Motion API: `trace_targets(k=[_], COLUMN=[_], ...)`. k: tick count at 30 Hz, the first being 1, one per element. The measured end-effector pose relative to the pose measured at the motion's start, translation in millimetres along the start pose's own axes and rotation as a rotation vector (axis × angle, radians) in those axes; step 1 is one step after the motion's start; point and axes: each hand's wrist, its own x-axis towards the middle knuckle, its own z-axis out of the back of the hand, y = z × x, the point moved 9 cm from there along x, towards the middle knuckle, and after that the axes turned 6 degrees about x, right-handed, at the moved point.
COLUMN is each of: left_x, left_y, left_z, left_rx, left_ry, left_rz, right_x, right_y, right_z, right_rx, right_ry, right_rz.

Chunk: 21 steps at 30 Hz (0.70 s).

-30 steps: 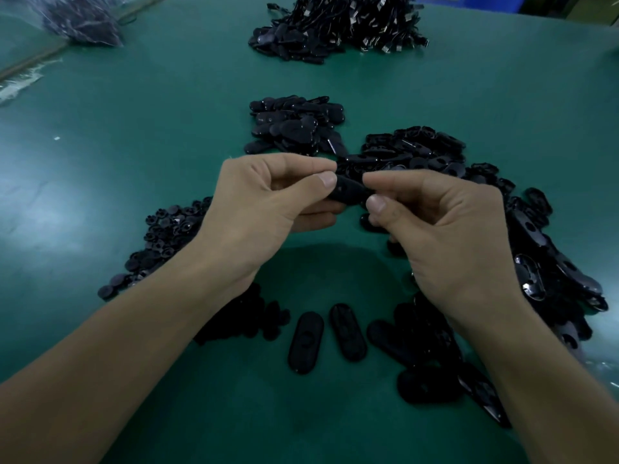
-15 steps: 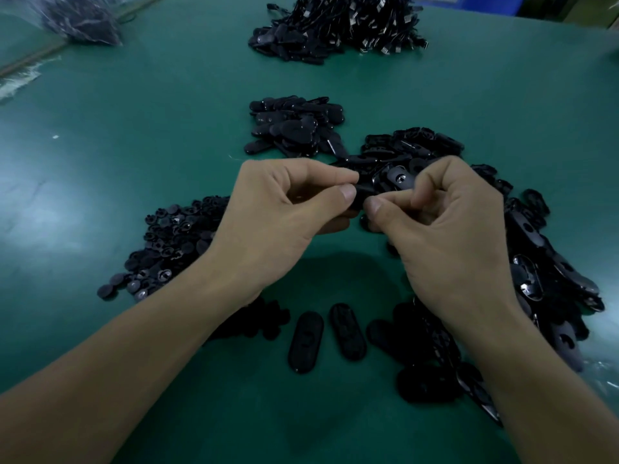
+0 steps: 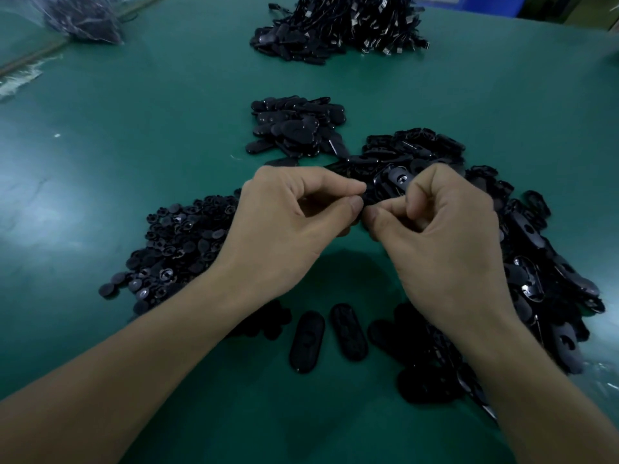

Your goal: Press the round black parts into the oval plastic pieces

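Over the middle of the green table (image 3: pixel 134 135): left hand (image 3: pixel 284 229) and right hand (image 3: pixel 445 242), thumb tips nearly touching, fingers curled, both pinching one oval piece (image 3: pixel 385 187). Hard to tell whether a round part sits in it. Left of the hands, a heap of round parts (image 3: pixel 181 242); right, a long heap of oval pieces (image 3: pixel 542 262). Nearer, two single ovals (image 3: pixel 306 341) lying flat side by side. Farther off, a small pile (image 3: pixel 294 125), then a big pile with metal ends (image 3: pixel 341 25). Far left, a clear bag (image 3: pixel 83 18) with dark parts inside.

Black oval pieces (image 3: pixel 306 341); black round parts (image 3: pixel 177 242); green table (image 3: pixel 160 128)
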Motion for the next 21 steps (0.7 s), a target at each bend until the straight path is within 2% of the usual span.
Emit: trace_targets(k=[13,21], left_x=[-7.1,-5.4], left_y=[-21.2,-21.5], left_z=[-0.2,-2.3], left_rx=[0.288,0.326], left_ry=[-0.051,0.004], left_rz=[-0.197,-0.196], right_x=[1.9,-0.1], right_y=[-2.2,-2.7], right_z=[-5.5,-6.2], right_rx=[0.008,0.012], right_ry=[0.117,0.131], right_rz=[-0.030,-0.043])
